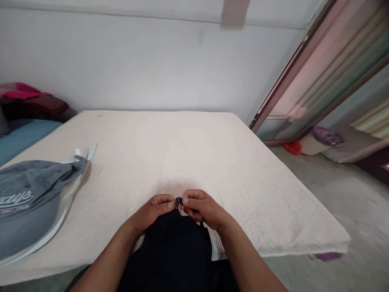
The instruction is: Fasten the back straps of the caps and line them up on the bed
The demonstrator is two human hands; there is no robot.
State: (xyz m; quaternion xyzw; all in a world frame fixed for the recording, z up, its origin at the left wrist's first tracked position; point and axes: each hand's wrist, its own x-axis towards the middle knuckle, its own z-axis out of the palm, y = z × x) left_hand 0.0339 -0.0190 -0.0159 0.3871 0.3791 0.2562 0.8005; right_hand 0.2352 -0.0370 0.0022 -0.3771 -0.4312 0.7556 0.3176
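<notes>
My left hand (158, 207) is closed, pinching a small metal buckle (176, 202) between thumb and finger. My right hand (203, 207) is closed on the short dark strap (180, 201) that meets the buckle. Both hands are close together over the near edge of the padded table. Below them hangs a dark fabric piece (173, 247), perhaps a cap, joined to the strap; its lower part merges with dark clothing. A grey cap (27, 202) with white lettering lies at the left, on a white-edged sheet.
The table (170, 150) has a cream textured cover and stands against a white wall (136, 61). A blue cushioned surface (30, 132) with pink cloth (24, 91) is at the left. A glass-paned door (282, 105) and a red bag (292, 147) are at the right.
</notes>
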